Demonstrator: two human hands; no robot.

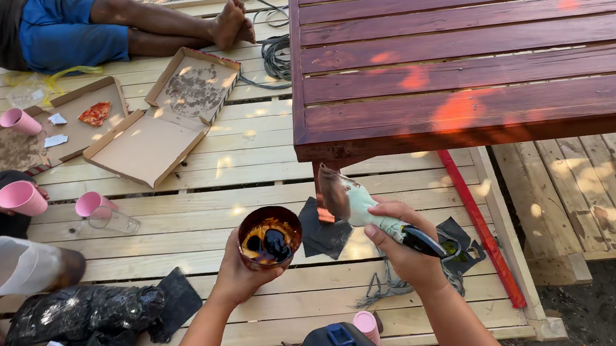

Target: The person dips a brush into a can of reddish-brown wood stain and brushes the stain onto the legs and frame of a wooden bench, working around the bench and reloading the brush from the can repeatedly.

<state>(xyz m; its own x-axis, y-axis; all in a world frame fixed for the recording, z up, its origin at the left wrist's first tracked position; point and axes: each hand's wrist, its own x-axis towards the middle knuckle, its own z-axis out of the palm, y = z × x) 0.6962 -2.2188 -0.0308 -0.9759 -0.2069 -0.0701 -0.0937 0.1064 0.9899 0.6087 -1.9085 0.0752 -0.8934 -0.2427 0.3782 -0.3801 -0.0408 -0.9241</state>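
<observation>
Brush point(362, 205) in the right hand point(403, 251), stain tin point(269, 236) gripped in the left hand point(245, 269); the table point(479, 45) top looks coated dark red, its near-edge leg seemingly pending.

View: one head-worn camera, looking steeply down (no second view)
Nearness: hands close below; pallet deck point(197, 216) and red table point(479, 45) beyond

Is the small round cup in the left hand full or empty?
Partly full: the small round cup, held by the left hand, shows glossy dark liquid pooled at its bottom, below orange-stained inner walls.
</observation>
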